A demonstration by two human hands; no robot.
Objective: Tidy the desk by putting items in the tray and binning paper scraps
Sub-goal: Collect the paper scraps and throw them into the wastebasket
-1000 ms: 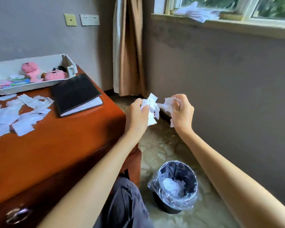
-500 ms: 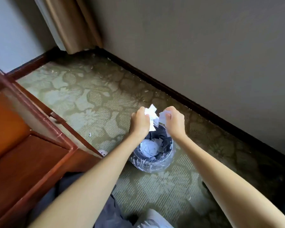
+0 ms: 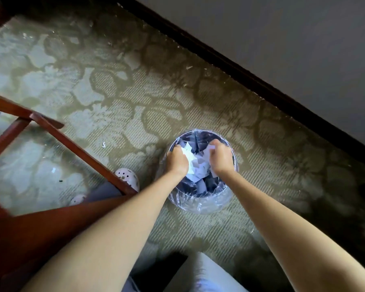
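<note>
Both hands have lowered into the round black plastic-lined waste bin (image 3: 200, 205), carrying torn white paper scraps (image 3: 188, 151).
Left hand (image 3: 177, 160) and right hand (image 3: 221, 159) curl their fingers round the scraps, not yet released; this batch looks nearly binned. More white paper lies inside the bin, on carpet (image 3: 135, 106) beside the corner of the red-brown wooden desk (image 3: 51, 224).
</note>
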